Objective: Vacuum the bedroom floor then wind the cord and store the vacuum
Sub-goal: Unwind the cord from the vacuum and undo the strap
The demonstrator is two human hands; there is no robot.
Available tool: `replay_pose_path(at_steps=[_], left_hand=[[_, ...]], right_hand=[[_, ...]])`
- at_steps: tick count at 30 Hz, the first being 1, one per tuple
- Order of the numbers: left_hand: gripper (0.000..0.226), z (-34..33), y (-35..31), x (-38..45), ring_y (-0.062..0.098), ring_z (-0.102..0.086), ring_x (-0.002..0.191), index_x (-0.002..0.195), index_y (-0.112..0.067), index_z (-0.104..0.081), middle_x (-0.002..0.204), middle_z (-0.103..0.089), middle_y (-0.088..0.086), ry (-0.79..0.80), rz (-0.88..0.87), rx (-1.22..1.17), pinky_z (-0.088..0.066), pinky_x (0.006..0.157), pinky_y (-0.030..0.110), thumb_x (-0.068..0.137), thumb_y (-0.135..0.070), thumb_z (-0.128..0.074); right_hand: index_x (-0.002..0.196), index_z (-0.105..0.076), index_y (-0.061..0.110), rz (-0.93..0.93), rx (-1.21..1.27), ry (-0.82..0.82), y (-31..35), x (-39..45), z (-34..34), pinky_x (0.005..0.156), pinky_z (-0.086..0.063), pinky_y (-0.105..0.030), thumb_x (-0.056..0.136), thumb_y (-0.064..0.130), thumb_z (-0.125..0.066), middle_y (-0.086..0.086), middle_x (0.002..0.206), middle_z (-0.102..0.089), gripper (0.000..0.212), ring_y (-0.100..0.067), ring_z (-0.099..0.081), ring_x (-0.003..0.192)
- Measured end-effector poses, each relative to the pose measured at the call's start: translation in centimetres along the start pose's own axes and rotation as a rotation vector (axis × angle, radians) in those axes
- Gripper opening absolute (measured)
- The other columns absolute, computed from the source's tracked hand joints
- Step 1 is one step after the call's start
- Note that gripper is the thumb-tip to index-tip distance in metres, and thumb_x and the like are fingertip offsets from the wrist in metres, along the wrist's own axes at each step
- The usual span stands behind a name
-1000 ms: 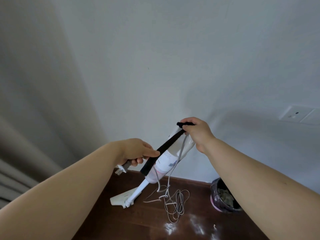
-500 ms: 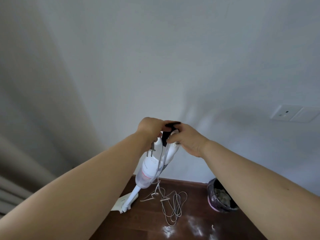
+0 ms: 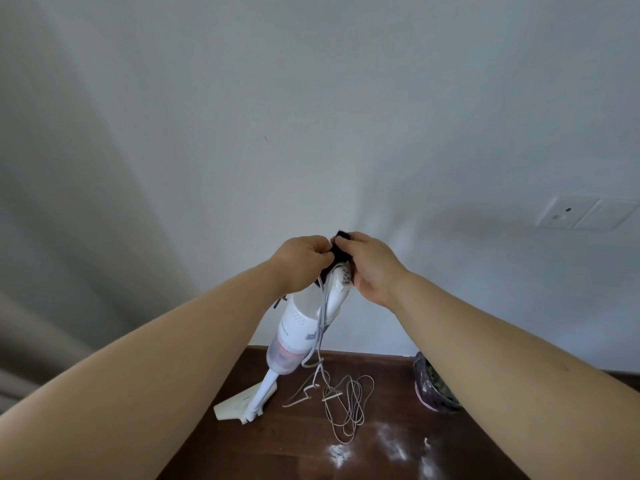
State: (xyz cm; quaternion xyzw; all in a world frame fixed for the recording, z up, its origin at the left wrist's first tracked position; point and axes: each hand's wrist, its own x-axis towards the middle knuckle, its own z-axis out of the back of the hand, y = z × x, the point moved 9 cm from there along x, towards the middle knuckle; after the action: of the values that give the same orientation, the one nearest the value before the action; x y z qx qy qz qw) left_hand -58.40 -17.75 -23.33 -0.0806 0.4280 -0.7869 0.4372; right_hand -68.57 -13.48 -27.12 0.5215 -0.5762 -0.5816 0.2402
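Both hands, left hand [image 3: 302, 260] and right hand [image 3: 372, 268], have closed tighter on the vacuum [image 3: 297, 327] handle's black strap [image 3: 341, 251].

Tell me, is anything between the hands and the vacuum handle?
A black strap is pinched by both hands over the vacuum handle; left hand, right hand. Nothing else visible blocks them.

Soft, even daylight fills the view — no glare, nothing blown out. The pale wall [image 3: 346, 116] darkens toward the upper and left edges of the frame. A faint, blurred shadow spreads on it at centre right. Wide-angle distortion swells both forearms at the lower corners — detail is slightly soft throughout.
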Motion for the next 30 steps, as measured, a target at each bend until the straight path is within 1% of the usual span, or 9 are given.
replay_pose_path(at_steps=[3,5,9,14,17,19,23,27,30], left_hand=[[0.029,0.4,0.8,0.7,0.015,-0.043,0.063,0.072,-0.017,-0.047,0.07,-0.047,-0.003,-0.018,0.05,0.156,-0.032,0.054,0.024,0.099,-0.028,-0.043],[0.026,0.8,1.0,1.0,0.017,-0.048,0.071,0.083,-0.014,-0.053,0.076,-0.055,-0.001,-0.081,0.054,0.169,-0.035,0.056,0.023,0.097,-0.036,-0.047],[0.03,1.6,3.4,1.3,0.021,-0.048,0.069,0.097,-0.01,-0.051,0.088,-0.061,0.007,-0.162,0.179,-0.025,-0.042,0.062,0.029,0.091,-0.039,-0.055],[0.032,-1.6,5.3,-0.9,0.013,-0.035,0.048,0.092,-0.012,-0.048,0.08,-0.059,0.009,0.109,0.467,-0.487,-0.028,0.042,0.017,0.099,-0.043,-0.046],[0.037,-3.7,3.9,-1.1,0.013,-0.045,0.045,0.1,-0.014,-0.051,0.082,-0.063,0.013,0.224,0.496,-0.72,-0.038,0.039,0.016,0.097,-0.051,-0.047],[0.046,-4.9,2.6,-0.9,0.017,-0.056,0.047,0.107,-0.012,-0.058,0.079,-0.064,0.014,0.275,0.473,-0.847,-0.045,0.044,0.019,0.096,-0.055,-0.046],[0.05,-6.7,2.0,-0.9,0.025,-0.062,0.06,0.091,-0.012,-0.062,0.07,-0.065,0.012,0.304,0.515,-0.884,-0.053,0.056,0.028,0.087,-0.062,-0.057],[0.033,-8.6,2.1,-0.4,0.021,-0.061,0.058,0.083,-0.014,-0.061,0.055,-0.057,0.005,0.321,0.573,-0.807,-0.056,0.072,0.036,0.088,-0.047,-0.064],[0.028,-10.1,1.9,-0.3,0.016,-0.058,0.056,0.077,-0.016,-0.059,0.047,-0.053,0.0,0.321,0.648,-0.811,-0.051,0.087,0.036,0.087,-0.04,-0.068]], right_hand=[[0.085,-0.055,0.005,-0.006,-0.093,-0.068,0.0,0.3,0.3,0.085,-0.049,-0.043,0.095,0.004,-0.049,-0.015,0.087,-0.06,0.011,-0.029,-0.06,0.083],[0.08,-0.053,0.006,0.001,-0.127,-0.109,0.1,0.6,0.6,0.086,-0.049,-0.044,0.094,0.001,-0.049,-0.017,0.088,-0.058,0.015,-0.03,-0.059,0.086],[0.106,-0.048,0.01,-0.027,-0.053,-0.22,-0.1,1.2,1.8,0.08,-0.048,-0.037,0.094,0.0,-0.049,-0.01,0.096,-0.054,0.015,-0.025,-0.055,0.087],[0.09,-0.053,0.021,0.037,-0.114,-0.297,0.1,1.4,2.6,0.076,-0.051,-0.04,0.093,0.017,-0.053,-0.016,0.107,-0.062,0.006,-0.032,-0.062,0.089],[0.092,-0.058,0.016,0.02,-0.093,-0.218,0.1,1.3,1.8,0.086,-0.053,-0.043,0.092,0.02,-0.061,-0.017,0.107,-0.065,0.005,-0.033,-0.065,0.094],[0.094,-0.06,0.012,0.006,-0.044,-0.17,0.0,1.0,1.4,0.084,-0.054,-0.041,0.093,0.017,-0.061,-0.015,0.102,-0.066,0.005,-0.031,-0.065,0.089],[0.093,-0.067,0.011,-0.035,0.023,-0.111,0.0,0.0,1.4,0.072,-0.051,-0.037,0.096,0.017,-0.053,-0.009,0.086,-0.065,0.016,-0.029,-0.059,0.08],[0.076,-0.06,0.006,-0.122,0.024,-0.066,-0.6,-1.1,2.2,0.054,-0.041,-0.033,0.085,0.029,-0.067,-0.011,0.065,-0.051,0.026,-0.027,-0.046,0.055],[0.08,-0.059,0.007,-0.134,0.071,-0.047,-0.9,-1.8,3.3,0.057,-0.045,-0.031,0.093,0.027,-0.056,-0.01,0.071,-0.056,0.024,-0.023,-0.054,0.059]])
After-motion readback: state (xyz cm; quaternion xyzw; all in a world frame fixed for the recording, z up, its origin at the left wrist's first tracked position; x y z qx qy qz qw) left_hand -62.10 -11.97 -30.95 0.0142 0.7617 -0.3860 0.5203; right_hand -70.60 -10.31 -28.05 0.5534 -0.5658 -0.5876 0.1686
